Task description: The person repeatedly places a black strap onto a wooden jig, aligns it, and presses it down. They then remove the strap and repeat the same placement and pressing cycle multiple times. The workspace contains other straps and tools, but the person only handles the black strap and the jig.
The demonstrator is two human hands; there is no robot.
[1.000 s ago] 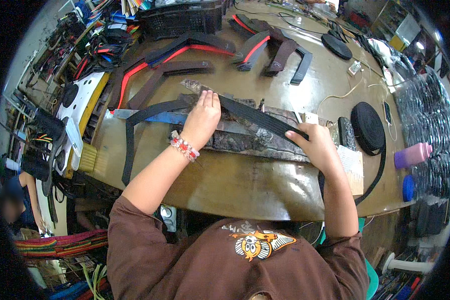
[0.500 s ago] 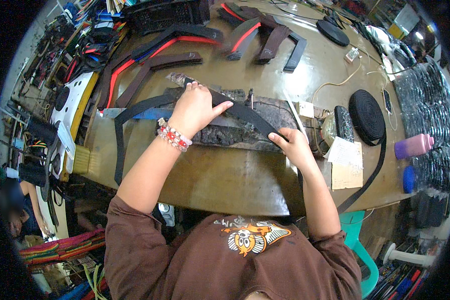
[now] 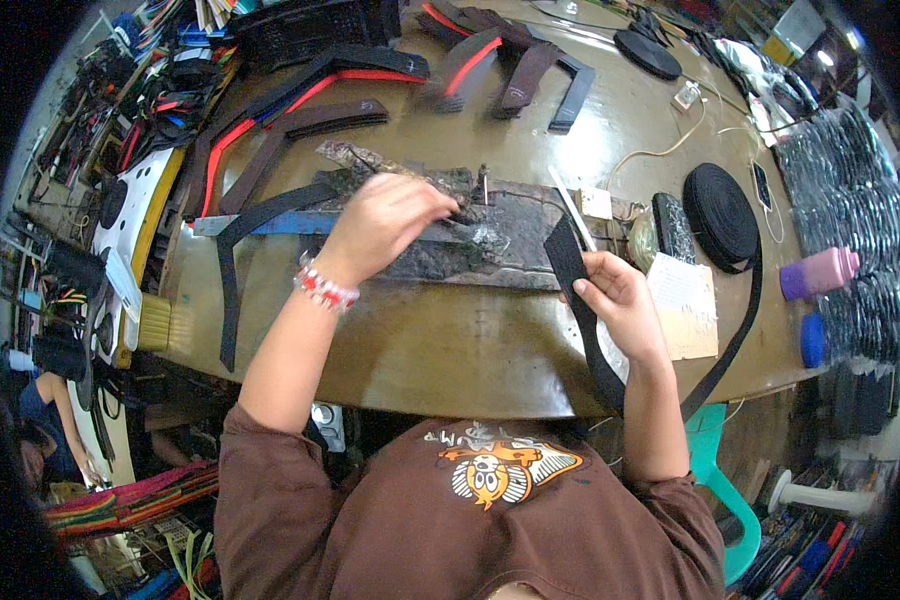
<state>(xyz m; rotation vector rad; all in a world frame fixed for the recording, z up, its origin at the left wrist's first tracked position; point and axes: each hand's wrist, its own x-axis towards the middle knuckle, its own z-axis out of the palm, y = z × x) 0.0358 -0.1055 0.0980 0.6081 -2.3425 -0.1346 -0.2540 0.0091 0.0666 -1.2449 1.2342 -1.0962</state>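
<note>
A black webbing strap [image 3: 567, 258] is pinched near its end by my right hand [image 3: 622, 300], right of the dark, worn work board [image 3: 510, 262]. From there the strap hangs over the table's front edge. Over the board my left hand [image 3: 390, 225] has its fingers pressed together; what they hold, if anything, is hidden. A small upright metal post [image 3: 484, 185] stands just beyond those fingertips. Left of that hand, a separate length of black strap [image 3: 226, 300] lies bent across a blue strip [image 3: 285, 225] on the board.
Stacks of bent brown and black straps [image 3: 300, 125], some edged red, lie at the back. To the right are a large webbing roll [image 3: 720, 218], papers [image 3: 682, 310], a white stick [image 3: 572, 208], a phone [image 3: 762, 187], a pink-purple bottle [image 3: 820, 273] and a green chair [image 3: 710, 480].
My left hand has let go of the strap and now has its fingers together over the board. My right hand has drawn the strap's end rightward off the board and tilted it up.
</note>
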